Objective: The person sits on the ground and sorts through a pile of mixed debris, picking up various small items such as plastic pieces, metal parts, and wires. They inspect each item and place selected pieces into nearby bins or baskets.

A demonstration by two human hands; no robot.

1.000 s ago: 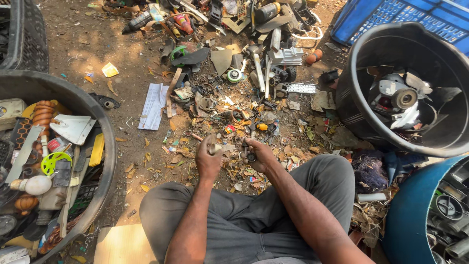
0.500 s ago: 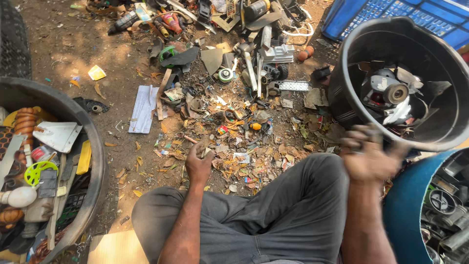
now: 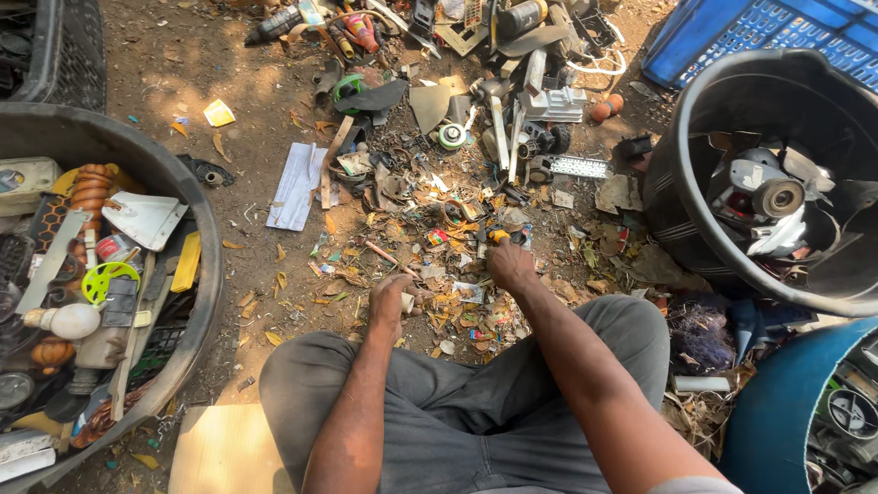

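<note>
I sit on the dirt with my knees spread, a heap of small scrap (image 3: 457, 229) in front of me. My left hand (image 3: 391, 306) is curled around a small pale piece of scrap just above my left knee. My right hand (image 3: 508, 263) reaches forward into the litter, its fingers down on a small yellow and dark part (image 3: 498, 237). Whether the fingers have closed on that part cannot be told. Broken plastic bits, wires and dry leaves lie all around both hands.
A black tub (image 3: 197, 229) full of plastic scrap stands at the left. A black bucket (image 3: 677, 229) with metal and motor parts stands at the right, by a blue crate (image 3: 732, 46) and a blue drum (image 3: 777, 412). A wooden board (image 3: 224, 448) lies under my left leg.
My right hand has come back from the black bucket's rim to the scrap heap in front of me. My left hand has stayed near my left knee, still curled.
</note>
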